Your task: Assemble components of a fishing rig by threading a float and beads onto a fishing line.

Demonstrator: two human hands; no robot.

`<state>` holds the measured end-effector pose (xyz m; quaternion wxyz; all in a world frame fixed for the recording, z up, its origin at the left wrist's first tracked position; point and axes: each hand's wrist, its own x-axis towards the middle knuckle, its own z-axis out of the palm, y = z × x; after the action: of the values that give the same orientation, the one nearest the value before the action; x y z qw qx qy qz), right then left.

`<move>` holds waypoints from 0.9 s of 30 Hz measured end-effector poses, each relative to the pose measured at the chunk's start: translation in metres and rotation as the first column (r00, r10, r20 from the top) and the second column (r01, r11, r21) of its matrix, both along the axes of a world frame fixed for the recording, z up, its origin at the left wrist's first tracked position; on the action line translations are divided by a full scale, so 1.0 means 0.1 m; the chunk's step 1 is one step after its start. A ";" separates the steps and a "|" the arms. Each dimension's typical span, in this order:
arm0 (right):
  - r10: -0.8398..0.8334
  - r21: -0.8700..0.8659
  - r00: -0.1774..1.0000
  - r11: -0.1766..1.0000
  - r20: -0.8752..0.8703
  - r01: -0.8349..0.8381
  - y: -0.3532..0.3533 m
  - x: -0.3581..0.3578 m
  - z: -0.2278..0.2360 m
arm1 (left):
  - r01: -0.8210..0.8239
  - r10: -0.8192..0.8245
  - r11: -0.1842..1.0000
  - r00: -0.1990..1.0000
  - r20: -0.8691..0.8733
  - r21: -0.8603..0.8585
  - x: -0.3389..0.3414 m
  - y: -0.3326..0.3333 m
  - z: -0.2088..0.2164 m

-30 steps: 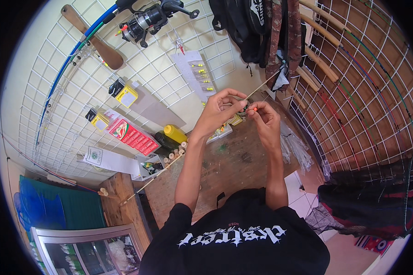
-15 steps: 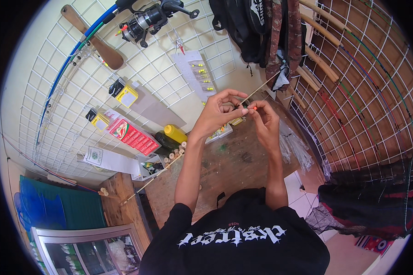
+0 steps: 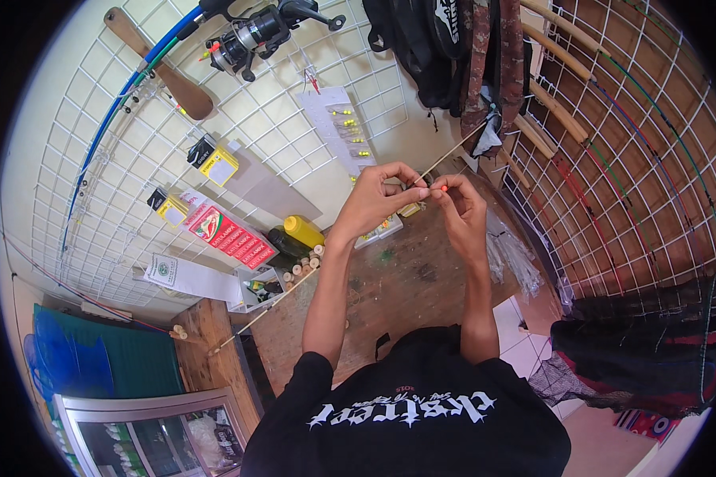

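My left hand [image 3: 382,199] is closed at thumb and forefinger around something small and dark, too small to make out. Close by on the right, my right hand [image 3: 463,213] pinches a small orange bead [image 3: 444,188]; the fingertips of both hands nearly meet. A thin pale stick [image 3: 447,159] slants up and right from behind my left fingers. Another length of thin pale pole [image 3: 266,310] lies across the table's left side; whether the two are one piece is hidden by my left arm. Below my hands is the worn wooden table [image 3: 398,286].
A yellow bottle [image 3: 304,231], wooden spools [image 3: 298,270] and a white box [image 3: 256,290] line the table's left back. Clear plastic bags [image 3: 507,254] lie at its right edge. Wire racks hold a fishing reel [image 3: 250,40], carded tackle [image 3: 346,131] and rods [image 3: 561,115].
Both hands have shifted very slightly, my left fingers dipping a little lower. The orange bead stays at my right fingertips.
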<state>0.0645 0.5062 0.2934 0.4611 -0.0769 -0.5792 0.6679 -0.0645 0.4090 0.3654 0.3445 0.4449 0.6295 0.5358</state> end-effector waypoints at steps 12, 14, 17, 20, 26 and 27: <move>0.004 -0.024 1.000 1.000 -0.007 -0.004 0.01 -0.04 -0.04 | -0.035 0.033 0.999 0.993 0.112 0.017 -0.04 0.00 -0.01; 0.007 -0.025 1.000 1.000 -0.003 -0.007 0.00 -0.04 -0.04 | -0.050 0.048 0.999 0.993 0.110 0.014 -0.04 -0.01 -0.01; 0.015 -0.027 1.000 1.000 -0.002 -0.015 0.01 -0.04 -0.06 | -0.070 0.065 0.997 0.989 0.131 0.037 -0.03 -0.01 -0.01; 0.031 -0.028 0.999 0.999 -0.033 -0.032 0.01 -0.05 -0.04 | -0.110 0.096 0.991 0.980 0.172 0.071 0.00 -0.01 0.02; 0.031 -0.006 0.997 0.999 -0.077 -0.032 0.04 -0.03 -0.03 | -0.210 0.197 0.975 0.968 0.159 0.070 -0.03 0.01 0.01; 0.030 0.012 0.996 1.000 -0.080 -0.029 0.04 -0.03 -0.02 | -0.219 0.200 0.971 0.964 0.174 0.100 -0.04 0.02 0.00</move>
<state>0.0617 0.5104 0.2915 0.4744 -0.0391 -0.5651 0.6739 -0.0683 0.4109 0.3657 0.3090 0.3501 0.6101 0.6401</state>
